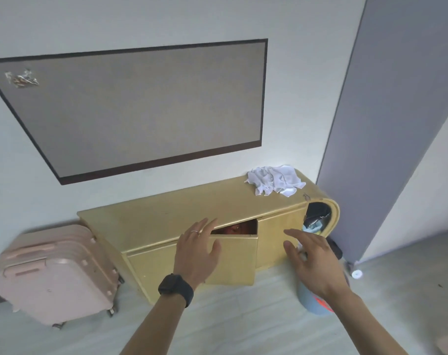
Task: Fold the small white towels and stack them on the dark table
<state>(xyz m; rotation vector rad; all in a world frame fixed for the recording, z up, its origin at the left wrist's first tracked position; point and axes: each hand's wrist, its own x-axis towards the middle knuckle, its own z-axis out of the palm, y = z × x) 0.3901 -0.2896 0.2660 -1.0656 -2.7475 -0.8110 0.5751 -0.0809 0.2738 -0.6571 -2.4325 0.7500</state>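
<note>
Towels on cabinet, beyond right hand

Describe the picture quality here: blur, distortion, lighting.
Head view: the right hand is smeared by motion blur, the left hand only slightly. Head view: wide-angle distortion makes the dark-framed wall panel and the grey partition lean. Head view: the light is soft and even, without hard shadows or glare, and the white towels on the yellow cabinet keep their creases visible.

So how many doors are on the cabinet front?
3: left door shut, middle door ajar behind the left hand, right door shut. The left hand hides one seam.
</note>
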